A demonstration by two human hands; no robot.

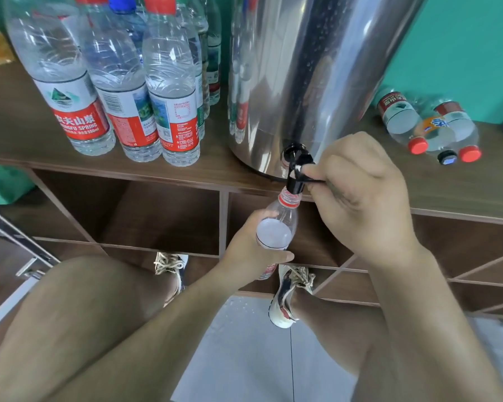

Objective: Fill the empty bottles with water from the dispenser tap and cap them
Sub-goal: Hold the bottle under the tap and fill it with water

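A steel water dispenser stands on the wooden shelf top, its black tap jutting over the front edge. My left hand grips a clear uncapped bottle with its red-ringed mouth right under the spout. Water fills it up to the shoulder. My right hand pinches the tap's black lever with curled fingers.
Several capped upright bottles with red labels stand left of the dispenser. Three capped bottles lie on their sides at the right. Open shelf compartments sit below the top. My legs and shoes are over a wet tiled floor.
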